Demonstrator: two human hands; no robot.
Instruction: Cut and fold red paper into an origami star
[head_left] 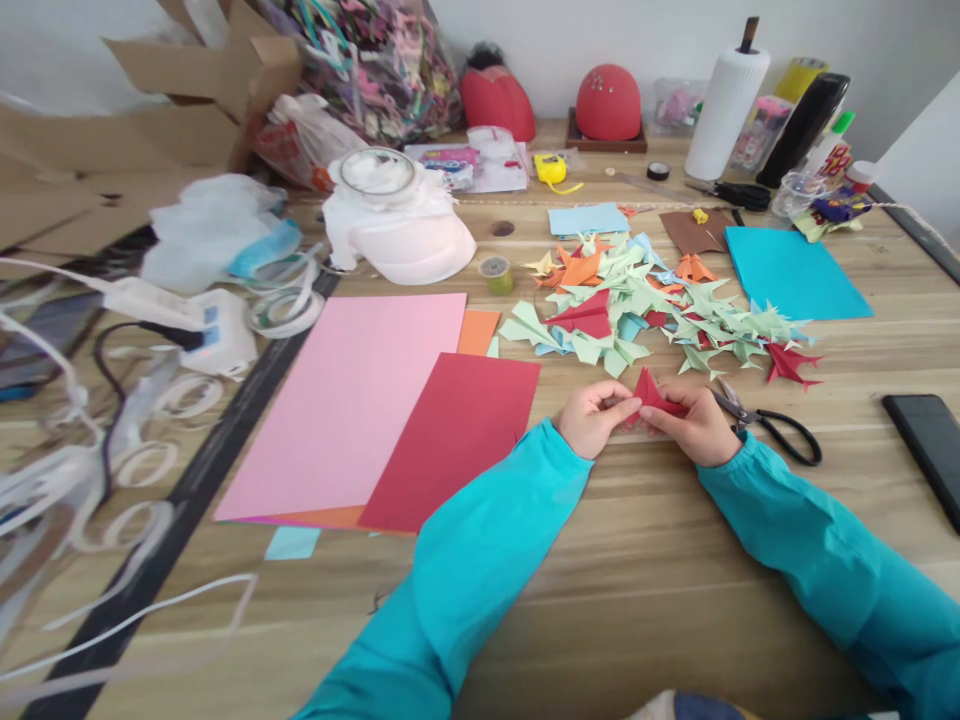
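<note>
Between my two hands is a small folded piece of red paper (646, 388), its pointed tip standing up. My left hand (598, 417) pinches its left side between thumb and fingers. On the other side, my right hand (697, 422) grips it the same way, thumb in front. Just beyond lies a pile of folded paper figures (615, 285) in pale green, orange, blue and red. Black-handled scissors (787, 435) rest beside my right hand, their blades partly hidden by it. A sheet of red paper (465, 430) overlaps a pink sheet (360, 390) to the left.
A black phone (930, 440) lies at the right. Blue paper (799, 272), a thread spool (496, 275) and a yellow tape measure (551, 170) sit farther back. Cables and a power strip (217, 330) clutter the left, near a cardboard box (135, 150). Bottles (726, 115) stand at the back right.
</note>
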